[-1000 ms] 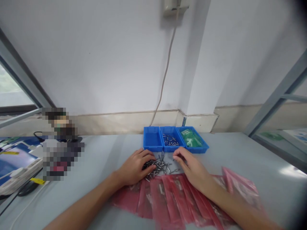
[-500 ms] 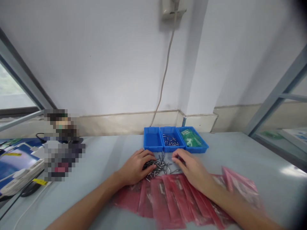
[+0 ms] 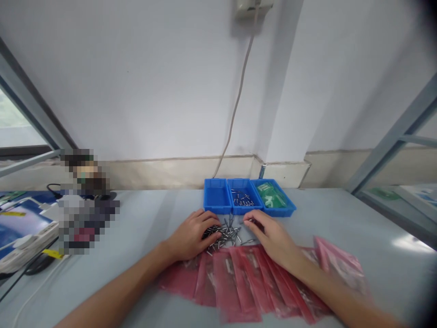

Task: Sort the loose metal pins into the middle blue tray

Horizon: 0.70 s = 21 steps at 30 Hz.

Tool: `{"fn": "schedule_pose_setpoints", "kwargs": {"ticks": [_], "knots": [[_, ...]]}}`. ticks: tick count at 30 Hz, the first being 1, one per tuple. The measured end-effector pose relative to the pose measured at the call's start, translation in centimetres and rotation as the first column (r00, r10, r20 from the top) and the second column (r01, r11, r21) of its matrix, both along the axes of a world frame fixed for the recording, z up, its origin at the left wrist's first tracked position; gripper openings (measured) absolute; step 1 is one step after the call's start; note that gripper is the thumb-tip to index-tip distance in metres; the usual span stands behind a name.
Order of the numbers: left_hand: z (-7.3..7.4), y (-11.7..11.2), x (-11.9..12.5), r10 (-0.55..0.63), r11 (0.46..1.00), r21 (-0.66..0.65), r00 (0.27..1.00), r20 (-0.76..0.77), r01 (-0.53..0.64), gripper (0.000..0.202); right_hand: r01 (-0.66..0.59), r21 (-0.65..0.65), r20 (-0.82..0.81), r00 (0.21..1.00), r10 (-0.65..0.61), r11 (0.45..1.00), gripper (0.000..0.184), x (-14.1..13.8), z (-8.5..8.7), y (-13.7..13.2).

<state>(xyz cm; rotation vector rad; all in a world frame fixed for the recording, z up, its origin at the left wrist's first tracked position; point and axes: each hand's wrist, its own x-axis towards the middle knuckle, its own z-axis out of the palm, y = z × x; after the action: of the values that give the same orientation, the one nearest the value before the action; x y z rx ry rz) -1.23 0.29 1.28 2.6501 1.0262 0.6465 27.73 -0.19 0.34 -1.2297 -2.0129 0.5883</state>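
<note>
A heap of small metal pins (image 3: 227, 233) lies on the grey table (image 3: 153, 218) between my hands. My left hand (image 3: 193, 236) rests palm down at the heap's left side, fingers curled over some pins. My right hand (image 3: 271, 237) lies at the heap's right side, its fingertips bent together just above the table near the pins; what they hold is too small to make out. A fan of pink plastic bags (image 3: 246, 280) lies under my wrists, each with a small part inside.
Three joined blue trays sit behind the heap: the left tray (image 3: 217, 197) bare, the middle tray (image 3: 241, 198) with pins, the right tray (image 3: 273, 198) with green pieces. A cable (image 3: 239, 95) hangs down the wall. Papers, a power strip (image 3: 23, 239) and blurred objects lie at left.
My right hand has crept a little to the left, toward the pins. The left hand has stayed on the heap. The view has shifted slightly.
</note>
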Motion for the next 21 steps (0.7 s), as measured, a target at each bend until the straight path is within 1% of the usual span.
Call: {"fn": "schedule_pose_setpoints", "kwargs": {"ticks": [5,11,16,21], "knots": [[0.0,-0.04,-0.03,-0.005,1.0,0.004,1.0,0.0,0.005,0.022,0.089,-0.044,-0.036,0.995,-0.09,0.995,0.021,0.17,-0.21,0.12],[-0.1,0.11,-0.04,-0.004,1.0,-0.002,1.0,-0.004,0.004,0.024,0.052,-0.07,-0.149,0.987,-0.062,0.996,0.016,0.03,-0.37,0.14],[-0.14,0.22,-0.03,0.0,1.0,-0.012,1.0,-0.008,0.0,0.023,0.031,-0.099,-0.214,0.975,-0.051,0.995,0.02,-0.3,0.01,-0.16],[-0.28,0.14,-0.14,0.0,1.0,-0.009,1.0,-0.001,0.0,0.023,0.054,-0.114,-0.193,0.978,-0.075,0.992,0.019,-0.21,-0.01,-0.2]]}}
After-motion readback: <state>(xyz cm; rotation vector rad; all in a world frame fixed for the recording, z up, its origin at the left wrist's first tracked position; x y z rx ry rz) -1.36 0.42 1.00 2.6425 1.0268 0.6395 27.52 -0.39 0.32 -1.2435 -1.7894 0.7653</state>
